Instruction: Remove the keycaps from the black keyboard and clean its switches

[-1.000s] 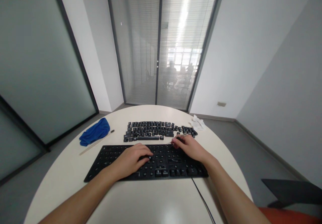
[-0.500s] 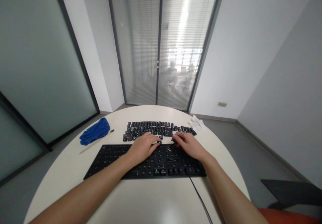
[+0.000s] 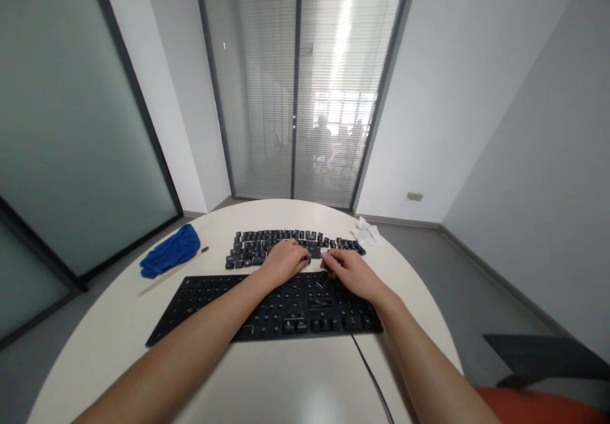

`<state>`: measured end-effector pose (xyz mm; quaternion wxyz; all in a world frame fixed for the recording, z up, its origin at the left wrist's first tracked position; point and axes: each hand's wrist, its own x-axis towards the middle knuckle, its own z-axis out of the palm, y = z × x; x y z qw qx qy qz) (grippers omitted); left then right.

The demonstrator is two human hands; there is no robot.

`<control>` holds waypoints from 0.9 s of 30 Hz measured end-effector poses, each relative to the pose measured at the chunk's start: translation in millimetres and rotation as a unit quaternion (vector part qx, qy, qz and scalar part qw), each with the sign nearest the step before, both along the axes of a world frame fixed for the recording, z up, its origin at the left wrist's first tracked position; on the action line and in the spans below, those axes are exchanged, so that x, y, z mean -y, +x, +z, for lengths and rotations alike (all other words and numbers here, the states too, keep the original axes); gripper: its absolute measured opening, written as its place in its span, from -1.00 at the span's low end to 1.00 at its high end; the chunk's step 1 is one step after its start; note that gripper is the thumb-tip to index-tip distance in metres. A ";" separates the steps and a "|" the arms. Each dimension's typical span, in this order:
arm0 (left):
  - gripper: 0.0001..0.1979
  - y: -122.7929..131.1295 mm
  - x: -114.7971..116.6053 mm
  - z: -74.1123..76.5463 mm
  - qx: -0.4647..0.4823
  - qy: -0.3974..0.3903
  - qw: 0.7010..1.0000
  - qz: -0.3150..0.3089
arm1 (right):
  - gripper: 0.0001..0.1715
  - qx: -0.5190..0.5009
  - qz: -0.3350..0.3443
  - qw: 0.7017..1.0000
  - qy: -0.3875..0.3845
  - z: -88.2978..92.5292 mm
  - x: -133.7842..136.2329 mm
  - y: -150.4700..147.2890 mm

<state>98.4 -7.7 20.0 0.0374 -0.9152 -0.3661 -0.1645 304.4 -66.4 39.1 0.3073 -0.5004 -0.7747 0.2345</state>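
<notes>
A black keyboard [image 3: 267,322] with most of its keycaps off lies before me, a few caps left along its near edge. Beyond it are rows of loose black keycaps [image 3: 248,246]. My left hand [image 3: 286,262] reaches over the keyboard's far edge, its fingers closed on a small dark keycap [image 3: 305,259] beside the rows. My right hand [image 3: 347,273] is closed round the handle of a wire keycap puller [image 3: 322,280]. The puller's thin wires point down over the keyboard's upper right part, and the fingers hide most of its handle.
All this lies on a round white table [image 3: 286,379]. At the left are a blue cloth [image 3: 170,252] and a thin brush [image 3: 174,271]; a crumpled white tissue [image 3: 366,232] lies far right. A cable [image 3: 372,373] runs towards me. A chair [image 3: 543,405] stands right.
My left hand has moved away from me, from above the keyboard's far edge towards the loose keycaps. My right hand stays nearly in place with the puller. The view has shifted slightly.
</notes>
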 end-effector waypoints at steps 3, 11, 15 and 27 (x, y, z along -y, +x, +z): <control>-0.86 0.4 -1.7 -1.5 -0.004 0.001 1.000 -0.010 | -0.45 -0.003 0.002 1.000 -0.001 -0.5 -0.4 0.2; -0.91 -0.8 -0.9 -1.2 0.008 0.000 1.000 0.006 | -0.48 -0.006 0.008 1.000 0.003 1.1 2.6 -4.5; -0.88 -5.5 6.6 0.5 0.027 0.001 0.999 0.023 | -0.51 -0.030 0.027 0.999 -0.022 5.5 10.4 -15.2; -0.86 -61.8 71.0 9.4 0.130 -0.135 0.982 -0.035 | -0.56 0.034 0.131 0.990 -0.037 13.4 37.8 -60.4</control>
